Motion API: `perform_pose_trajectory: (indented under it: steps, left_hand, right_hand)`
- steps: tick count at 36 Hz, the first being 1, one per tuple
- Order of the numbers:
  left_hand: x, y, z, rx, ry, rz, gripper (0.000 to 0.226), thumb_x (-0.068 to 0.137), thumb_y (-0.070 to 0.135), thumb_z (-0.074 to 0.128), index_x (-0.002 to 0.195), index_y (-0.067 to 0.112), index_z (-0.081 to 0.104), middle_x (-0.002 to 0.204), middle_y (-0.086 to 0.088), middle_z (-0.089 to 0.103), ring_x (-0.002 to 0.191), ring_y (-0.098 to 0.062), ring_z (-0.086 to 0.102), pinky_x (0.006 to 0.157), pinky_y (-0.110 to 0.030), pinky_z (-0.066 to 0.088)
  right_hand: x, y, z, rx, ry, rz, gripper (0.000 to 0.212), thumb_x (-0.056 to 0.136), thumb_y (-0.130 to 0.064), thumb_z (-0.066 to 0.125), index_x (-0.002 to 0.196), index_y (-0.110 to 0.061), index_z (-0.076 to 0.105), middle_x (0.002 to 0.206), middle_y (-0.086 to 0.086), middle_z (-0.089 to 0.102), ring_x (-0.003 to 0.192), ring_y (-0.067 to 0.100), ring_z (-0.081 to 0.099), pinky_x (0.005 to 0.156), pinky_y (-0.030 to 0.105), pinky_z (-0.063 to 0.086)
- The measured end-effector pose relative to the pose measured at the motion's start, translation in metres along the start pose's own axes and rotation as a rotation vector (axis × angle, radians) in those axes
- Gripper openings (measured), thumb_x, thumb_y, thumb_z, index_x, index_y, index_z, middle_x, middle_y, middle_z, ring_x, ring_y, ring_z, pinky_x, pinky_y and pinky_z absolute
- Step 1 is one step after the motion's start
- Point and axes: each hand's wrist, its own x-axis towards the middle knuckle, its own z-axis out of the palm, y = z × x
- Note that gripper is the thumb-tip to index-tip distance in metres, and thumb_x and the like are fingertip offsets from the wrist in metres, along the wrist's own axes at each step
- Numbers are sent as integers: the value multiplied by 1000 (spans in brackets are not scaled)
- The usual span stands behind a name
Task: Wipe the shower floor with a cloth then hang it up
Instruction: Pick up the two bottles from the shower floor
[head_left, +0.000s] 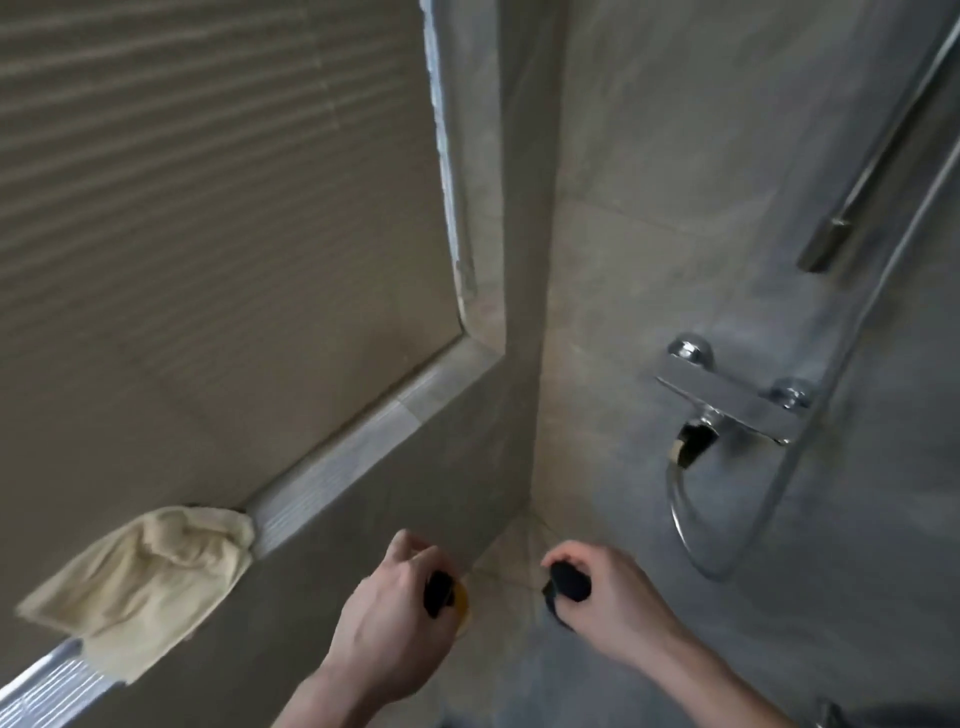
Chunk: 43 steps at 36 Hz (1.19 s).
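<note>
Your pale yellow cloth (140, 582) lay draped over the ribbed metal edge of the window ledge (332, 470) at the lower left, part of it on the sill and part hanging down the grey tiled wall (332, 525) below. It was well apart from both of your hands.

Your left hand (387, 618) was low in the middle of the view, its fingers curled round a small black object (439, 592); something yellow-orange (461, 605) showed just beside it, too blurred to name. Your right hand (605, 592) was near it, to the right, its fingers clamped on another small black object (569, 582) with a dark strap-like piece hanging beneath. The two hands were apart, and between them you could see the shower floor (511, 564) where it met the corner of the walls.

On the right wall stood the chrome shower mixer (732, 405) with two round knobs, and a shower hose (696, 525) looped down from under it, hanging close beside your right hand. A chrome riser pipe (852, 332) ran up the wall from the mixer, and a metal bar (878, 150) slanted above it. To the upper left a frosted, ribbed window pane (208, 182) filled the recess above the ledge.
</note>
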Motion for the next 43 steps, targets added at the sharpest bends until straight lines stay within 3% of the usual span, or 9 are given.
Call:
perform_pose_trajectory:
  steps: [7, 11, 14, 19, 21, 25, 43]
  left_hand:
    - [29, -42, -74, 54, 78, 18, 25, 68, 43, 50, 91, 35, 54, 103, 19, 44, 83, -13, 61, 76, -34, 52]
    - [50, -58, -112, 97, 92, 21, 24, 71, 41, 54, 94, 34, 58, 107, 20, 44, 84, -13, 62, 72, -30, 51]
    - [66, -70, -134, 139, 120, 2, 24, 73, 39, 53, 96, 35, 58, 108, 19, 45, 82, -15, 62, 69, -29, 50]
    - [93, -89, -157, 150, 153, -86, 22, 74, 35, 52, 96, 35, 57, 103, 14, 45, 80, -20, 61, 68, -33, 50]
    - [104, -97, -163, 145, 156, -129, 23, 74, 33, 51, 96, 35, 58, 101, 11, 46, 79, -20, 60, 67, -34, 51]
    - [123, -108, -165, 144, 145, -206, 23, 75, 31, 51, 97, 36, 58, 103, 9, 47, 81, -21, 60, 68, -36, 52]
    - [150, -126, -139, 222, 97, -309, 30, 85, 17, 49, 112, 30, 53, 112, 2, 48, 91, -28, 60, 66, -36, 42]
  right_hand:
    - [55, -95, -9, 58, 6, -94, 33, 72, -20, 66, 98, -42, 67, 99, -26, 67, 97, -6, 60, 73, 3, 39]
    - [89, -143, -15, 97, 4, -159, 33, 73, -21, 66, 97, -44, 68, 97, -25, 67, 94, -5, 61, 74, 9, 43]
    - [116, -175, -19, 77, -8, -215, 33, 73, -21, 67, 98, -42, 69, 94, -26, 68, 89, -9, 61, 68, 5, 41]
    - [160, -216, -23, -11, -54, -298, 33, 74, -26, 67, 103, -41, 68, 101, -25, 64, 94, -2, 60, 81, 18, 49]
    - [177, -228, -22, -31, -80, -326, 33, 76, -26, 67, 106, -41, 67, 102, -26, 63, 94, -1, 60, 79, 17, 47]
    - [204, -244, -12, -46, -137, -370, 36, 79, -21, 70, 111, -36, 68, 105, -22, 64, 97, 0, 60, 78, 12, 42]
    - [259, -243, 52, -77, -212, -369, 44, 88, -16, 65, 130, -28, 59, 133, -6, 60, 119, 14, 57, 100, 24, 46]
